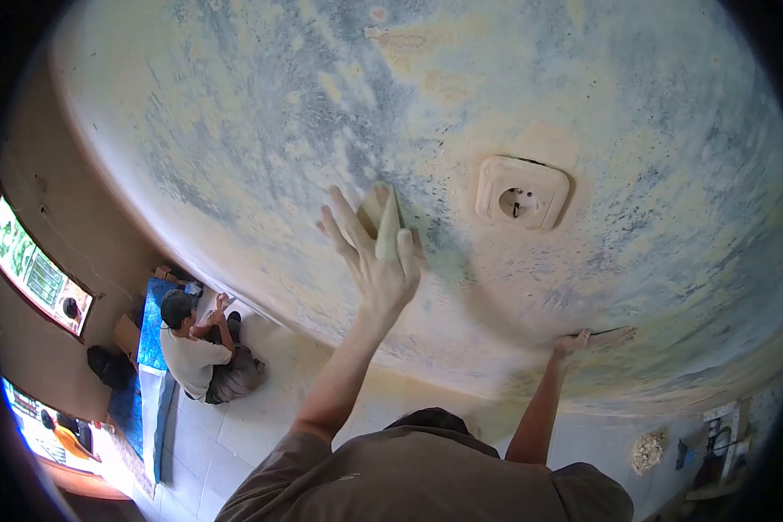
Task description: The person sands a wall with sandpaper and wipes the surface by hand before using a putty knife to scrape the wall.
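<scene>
My left hand (376,261) is raised against a patchy blue and yellow wall (261,130), pressing a small beige sanding block (384,219) to it, the thumb on the block's right side and the fingers spread up and to the left. A cream wall socket (522,193) sits just right of the block. My right hand (581,341) rests lower on the wall, palm flat against the surface, holding nothing.
Another person (202,352) sits on the floor at the lower left beside a blue mat (152,326). Windows (35,278) line the left wall. A clump of debris (646,451) and some small items (718,435) lie at the lower right.
</scene>
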